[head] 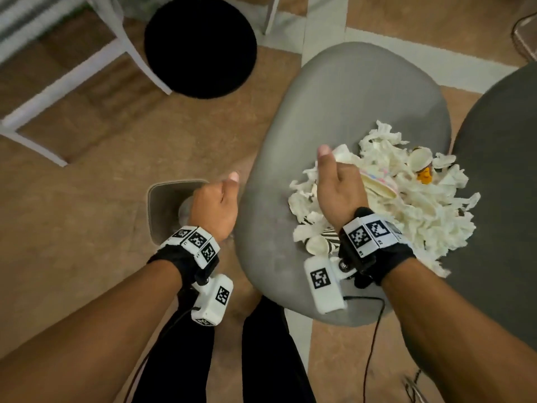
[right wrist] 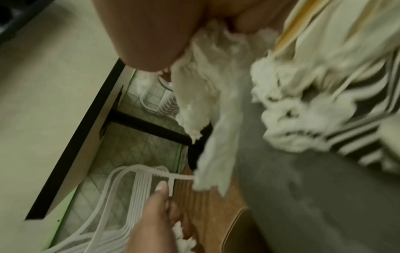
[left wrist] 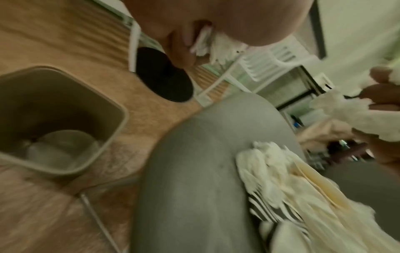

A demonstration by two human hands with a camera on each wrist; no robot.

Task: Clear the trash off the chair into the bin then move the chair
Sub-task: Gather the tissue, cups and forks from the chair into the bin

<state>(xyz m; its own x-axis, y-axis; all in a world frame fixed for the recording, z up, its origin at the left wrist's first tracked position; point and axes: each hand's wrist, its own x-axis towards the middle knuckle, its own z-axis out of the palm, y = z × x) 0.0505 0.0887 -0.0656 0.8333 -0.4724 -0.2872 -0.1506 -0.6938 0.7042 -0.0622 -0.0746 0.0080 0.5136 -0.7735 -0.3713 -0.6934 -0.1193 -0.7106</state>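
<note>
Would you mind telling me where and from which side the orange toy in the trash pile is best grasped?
Pinch the orange toy by its exposed top, coming straight down from above. Shredded paper and a shell-like scrap crowd its sides, so only the upper part shows; its lower shape is hidden.

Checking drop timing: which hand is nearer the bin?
Left. The left hand holds tissue scraps right over the bin; the right hand grips tissue over the chair.
</note>
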